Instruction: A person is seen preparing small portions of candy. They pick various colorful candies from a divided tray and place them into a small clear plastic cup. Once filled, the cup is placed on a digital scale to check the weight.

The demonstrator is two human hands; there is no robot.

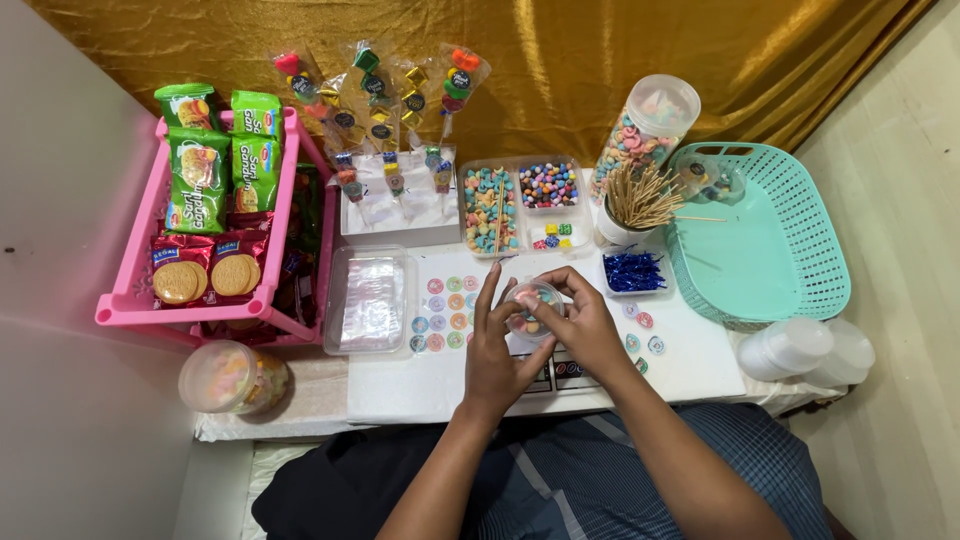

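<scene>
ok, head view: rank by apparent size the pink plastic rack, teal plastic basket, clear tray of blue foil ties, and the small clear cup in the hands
1. Pink plastic rack and teal plastic basket: look alike, not ranked.
2. Clear tray of blue foil ties.
3. Small clear cup, held between left hand and right hand, partly covered by fingers.

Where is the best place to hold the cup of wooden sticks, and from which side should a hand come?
Probably grip the white cup low around its wall, coming from the front, the person's side. The wooden sticks fan out above its rim, so a grasp from above would meet their tips. The tall candy jar stands close behind, and the teal basket is at its right.
</scene>
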